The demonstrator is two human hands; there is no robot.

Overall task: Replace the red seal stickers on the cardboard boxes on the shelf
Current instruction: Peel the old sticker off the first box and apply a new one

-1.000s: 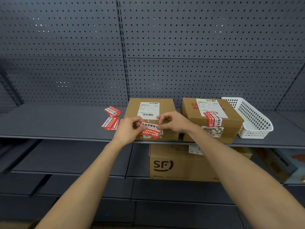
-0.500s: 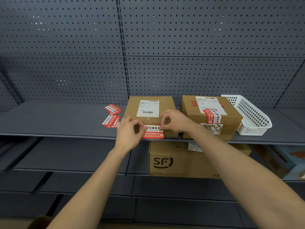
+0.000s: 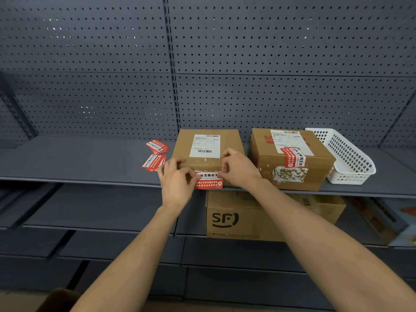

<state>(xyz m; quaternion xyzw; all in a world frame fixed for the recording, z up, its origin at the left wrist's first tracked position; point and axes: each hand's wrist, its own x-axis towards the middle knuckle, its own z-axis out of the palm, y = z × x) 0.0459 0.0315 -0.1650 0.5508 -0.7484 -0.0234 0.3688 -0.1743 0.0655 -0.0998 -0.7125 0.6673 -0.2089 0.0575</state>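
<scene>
The left hand (image 3: 177,183) and right hand (image 3: 239,171) grip the front top edge of a box (image 3: 207,152) at the shelf (image 3: 78,158) lip, thumbs pressing a red sticker (image 3: 209,181) flat on its front face. Behind, spare stickers (image 3: 155,155) lie left of it.
</scene>
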